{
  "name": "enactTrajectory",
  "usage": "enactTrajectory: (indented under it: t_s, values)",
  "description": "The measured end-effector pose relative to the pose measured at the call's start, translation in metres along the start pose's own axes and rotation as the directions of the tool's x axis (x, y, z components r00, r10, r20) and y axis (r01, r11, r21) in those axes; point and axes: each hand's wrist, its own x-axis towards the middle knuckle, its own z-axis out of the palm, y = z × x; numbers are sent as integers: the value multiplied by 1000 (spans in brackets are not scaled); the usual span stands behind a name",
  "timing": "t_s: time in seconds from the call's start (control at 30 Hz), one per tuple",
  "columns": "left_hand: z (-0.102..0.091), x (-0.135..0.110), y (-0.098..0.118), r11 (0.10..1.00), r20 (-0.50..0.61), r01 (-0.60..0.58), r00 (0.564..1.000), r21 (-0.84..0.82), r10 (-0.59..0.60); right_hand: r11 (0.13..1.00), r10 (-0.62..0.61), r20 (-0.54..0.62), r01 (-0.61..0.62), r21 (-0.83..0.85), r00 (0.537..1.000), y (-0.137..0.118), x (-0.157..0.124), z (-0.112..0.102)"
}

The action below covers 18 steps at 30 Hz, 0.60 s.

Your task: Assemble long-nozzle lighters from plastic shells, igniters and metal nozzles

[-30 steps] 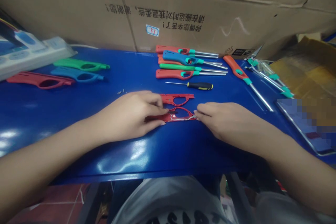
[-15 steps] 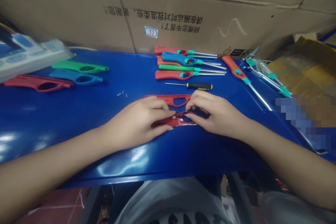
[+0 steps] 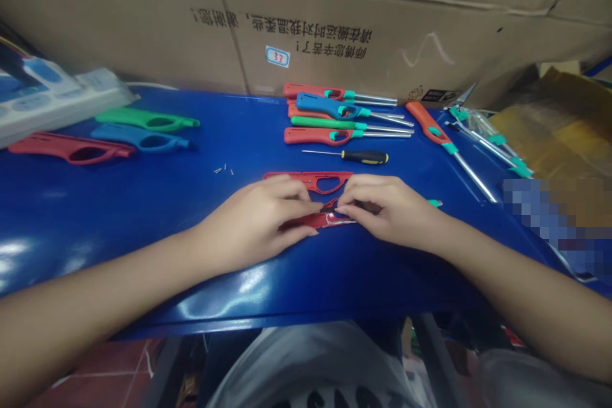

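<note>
My left hand (image 3: 255, 220) lies over the left part of a red lighter shell half (image 3: 319, 219) on the blue table (image 3: 143, 217), fingers curled and pressing it down. My right hand (image 3: 389, 210) pinches the same shell at its trigger opening, where thin wires show. A teal tip (image 3: 434, 203) pokes out behind my right hand. The second red shell half (image 3: 315, 180) lies just beyond both hands, untouched.
A black-handled screwdriver (image 3: 356, 156) lies behind the shells. Several finished lighters (image 3: 335, 118) are stacked further back, one more red lighter (image 3: 442, 137) at the right. Green, blue and red shells (image 3: 138, 131) lie at the left, small screws (image 3: 224, 170) near them. Cardboard boxes (image 3: 306, 19) wall the back.
My right hand slid left from the shell's right tip onto its trigger opening. The left hand shifted slightly and stays on the shell.
</note>
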Motion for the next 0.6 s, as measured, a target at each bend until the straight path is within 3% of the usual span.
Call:
enactTrajectory:
  t_s: [0.17,0.4,0.6]
  values:
    - [-2,-1,5,996,58,-6,998,88,1,999,14,39,-13,-42,999,-10,-2,-11]
    - [-4,0,10,973,143,-43,990,227,10,997,59,208,-46,-68,976,-19,-6,-17]
    - [-5,-4,12,936,197,-141,977,322,79,998,49,166,-41,-50,985,-16,-4,-13]
